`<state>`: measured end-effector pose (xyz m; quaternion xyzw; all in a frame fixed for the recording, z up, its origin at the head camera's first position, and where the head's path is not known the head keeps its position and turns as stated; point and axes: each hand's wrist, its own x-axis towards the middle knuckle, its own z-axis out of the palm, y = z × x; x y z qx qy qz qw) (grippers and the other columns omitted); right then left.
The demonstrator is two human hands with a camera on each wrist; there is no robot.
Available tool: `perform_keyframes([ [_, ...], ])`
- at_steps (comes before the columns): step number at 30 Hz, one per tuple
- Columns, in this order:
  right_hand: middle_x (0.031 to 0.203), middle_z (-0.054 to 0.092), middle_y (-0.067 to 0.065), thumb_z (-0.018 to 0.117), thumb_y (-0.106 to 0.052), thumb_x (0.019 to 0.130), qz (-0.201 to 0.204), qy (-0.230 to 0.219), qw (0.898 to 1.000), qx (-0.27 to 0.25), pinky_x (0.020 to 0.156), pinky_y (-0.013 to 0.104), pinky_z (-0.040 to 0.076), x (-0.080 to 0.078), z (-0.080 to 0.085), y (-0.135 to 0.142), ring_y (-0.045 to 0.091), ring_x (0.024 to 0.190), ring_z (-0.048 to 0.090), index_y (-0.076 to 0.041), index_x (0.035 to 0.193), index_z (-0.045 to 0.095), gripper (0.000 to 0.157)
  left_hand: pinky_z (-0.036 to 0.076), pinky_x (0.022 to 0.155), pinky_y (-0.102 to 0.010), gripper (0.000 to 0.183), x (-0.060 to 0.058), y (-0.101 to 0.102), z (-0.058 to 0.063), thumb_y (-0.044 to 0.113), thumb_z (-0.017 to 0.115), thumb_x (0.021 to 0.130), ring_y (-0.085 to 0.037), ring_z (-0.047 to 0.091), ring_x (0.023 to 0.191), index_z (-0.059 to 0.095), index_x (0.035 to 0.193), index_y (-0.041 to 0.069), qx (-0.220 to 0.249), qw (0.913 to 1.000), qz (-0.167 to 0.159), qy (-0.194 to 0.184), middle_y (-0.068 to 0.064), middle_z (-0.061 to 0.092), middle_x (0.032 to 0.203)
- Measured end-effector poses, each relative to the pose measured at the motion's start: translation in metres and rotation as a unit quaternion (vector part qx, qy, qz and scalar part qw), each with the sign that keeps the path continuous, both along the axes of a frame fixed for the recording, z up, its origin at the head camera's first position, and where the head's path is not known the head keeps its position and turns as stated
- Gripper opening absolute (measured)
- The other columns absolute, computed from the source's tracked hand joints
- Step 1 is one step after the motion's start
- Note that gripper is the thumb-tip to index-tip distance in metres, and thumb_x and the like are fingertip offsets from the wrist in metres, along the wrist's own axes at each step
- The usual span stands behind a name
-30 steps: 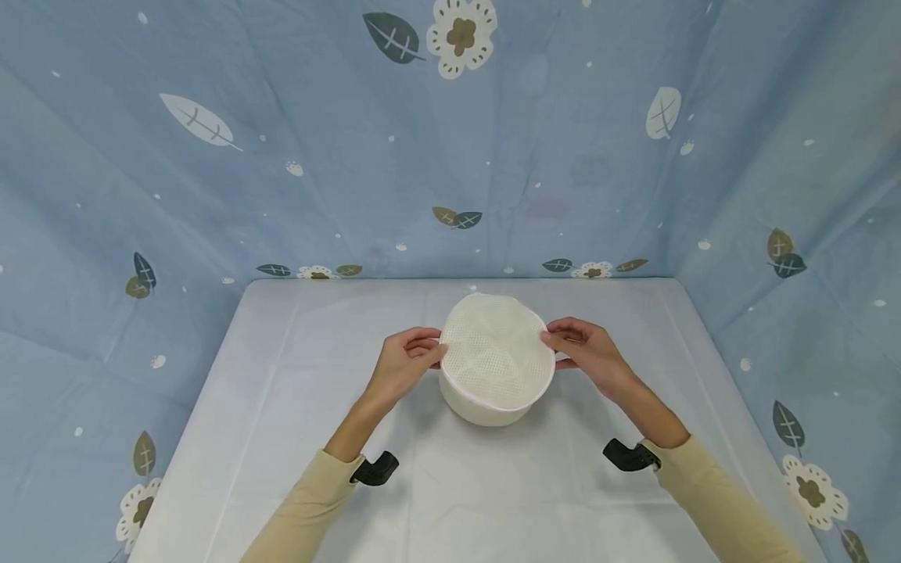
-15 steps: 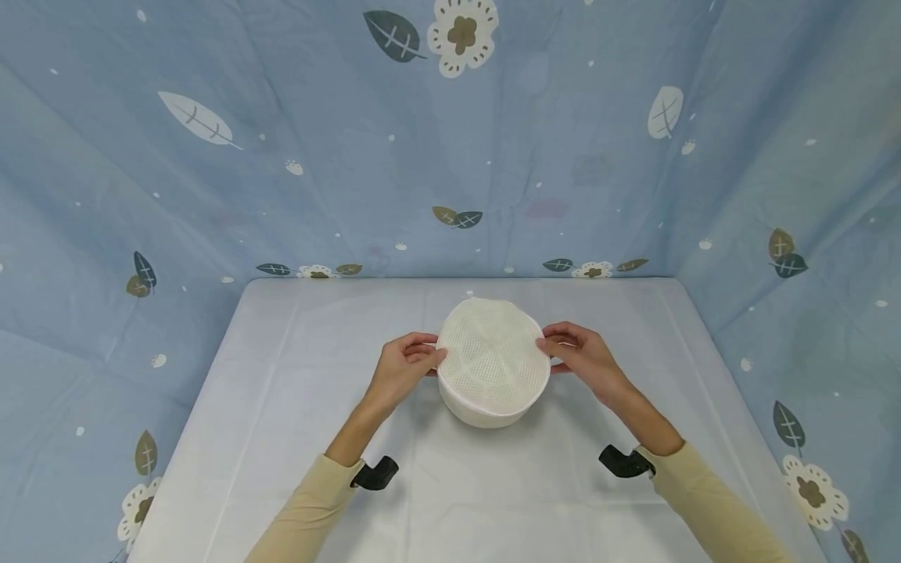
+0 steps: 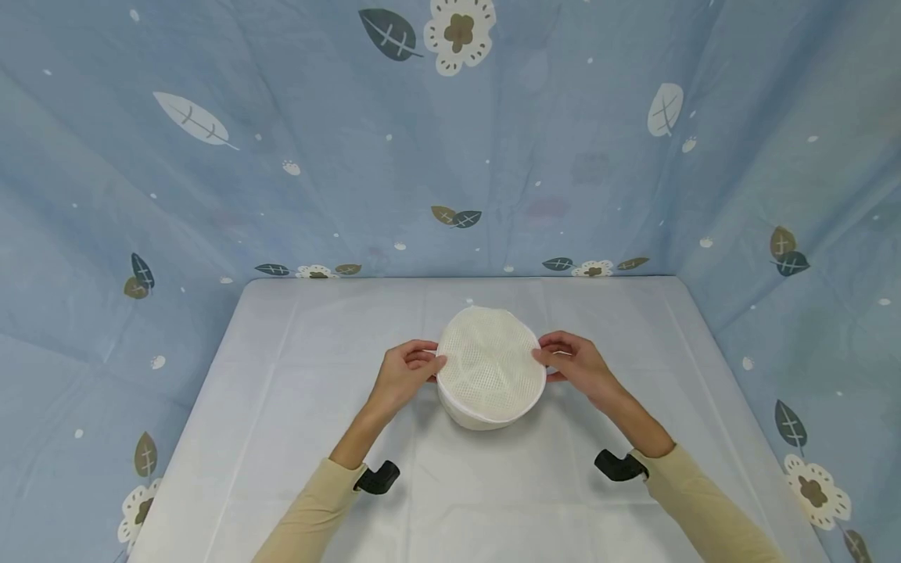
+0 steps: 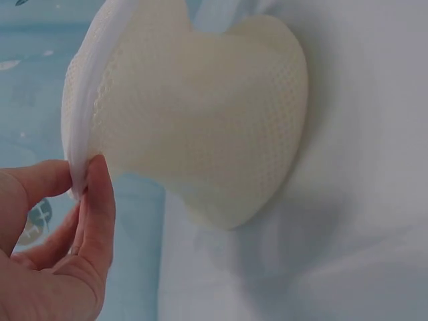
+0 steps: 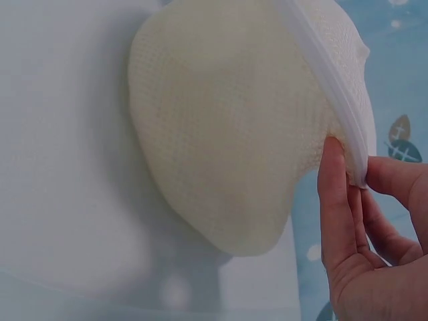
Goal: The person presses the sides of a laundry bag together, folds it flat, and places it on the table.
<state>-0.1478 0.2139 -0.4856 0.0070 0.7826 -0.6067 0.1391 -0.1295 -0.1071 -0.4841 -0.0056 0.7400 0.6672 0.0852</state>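
A round white mesh laundry bag [image 3: 491,363] with a flat top and soft sides is held up between both hands over the middle of the table. On its left edge, my left hand [image 3: 403,377] pinches the white rim band [image 4: 80,134] between thumb and fingers. The opposite edge is pinched the same way by my right hand [image 3: 577,366], its thumb on the top side. Both wrist views show the mesh side wall [image 5: 207,127] sagging and dented below the rim. Whether the underside touches the table cannot be told.
A white cloth covers the table [image 3: 464,508]. Blue curtains [image 3: 338,156] printed with leaves and flowers hang behind it and on both sides. A black wrist mount [image 3: 378,477] sits at the left cuff and another black mount [image 3: 619,465] at the right.
Both hands and the bag have come slightly toward me. My right hand has also shifted a little to the left, and both pinches on the rim have stayed.
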Motion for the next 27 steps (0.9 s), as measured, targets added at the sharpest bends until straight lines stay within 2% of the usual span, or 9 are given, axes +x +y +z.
perform_keyframes([
  [5, 0.103, 0.065, 0.014, 0.078, -0.021, 0.094, 0.002, -0.008, 1.0, -0.006, 0.071, 0.035, 0.063, -0.001, -0.011, 0.0, 0.014, 0.087, 0.069, 0.005, 0.122, 0.063, 0.041, 0.062, 0.073, -0.036, 0.028, 0.0, 0.001, -0.007, 0.007, 0.077, 0.093, -0.016, 0.069, 0.075, 0.069, 0.117, -0.004, -0.002, 1.0, 0.005, -0.006, -0.014, 0.07, 0.093],
  [12, 0.103, 0.065, 0.013, 0.078, -0.018, 0.094, 0.002, -0.017, 1.0, -0.01, 0.071, 0.037, 0.063, 0.0, -0.022, -0.003, 0.017, 0.085, 0.068, 0.005, 0.12, 0.064, 0.037, 0.061, 0.078, -0.051, 0.027, 0.001, -0.001, -0.02, 0.006, 0.076, 0.093, -0.017, 0.069, 0.074, 0.069, 0.117, -0.005, -0.004, 1.0, 0.001, -0.005, -0.014, 0.07, 0.093],
  [22, 0.103, 0.064, 0.015, 0.076, -0.014, 0.095, 0.007, -0.011, 1.0, 0.007, 0.07, 0.038, 0.063, 0.0, -0.035, -0.007, 0.017, 0.082, 0.068, 0.005, 0.118, 0.063, 0.033, 0.061, 0.077, -0.051, 0.029, 0.0, -0.003, -0.039, 0.006, 0.075, 0.094, -0.016, 0.069, 0.073, 0.068, 0.119, -0.007, -0.016, 0.9998, 0.001, -0.012, -0.019, 0.07, 0.095],
  [27, 0.1, 0.063, 0.016, 0.076, -0.013, 0.095, 0.012, 0.004, 1.0, 0.012, 0.067, 0.037, 0.063, 0.0, -0.043, -0.009, 0.015, 0.077, 0.067, 0.008, 0.117, 0.063, 0.034, 0.06, 0.076, -0.053, 0.032, 0.0, -0.002, -0.047, 0.005, 0.075, 0.094, -0.028, 0.071, 0.077, 0.066, 0.12, -0.01, -0.015, 0.9998, 0.003, -0.011, -0.025, 0.07, 0.097],
])
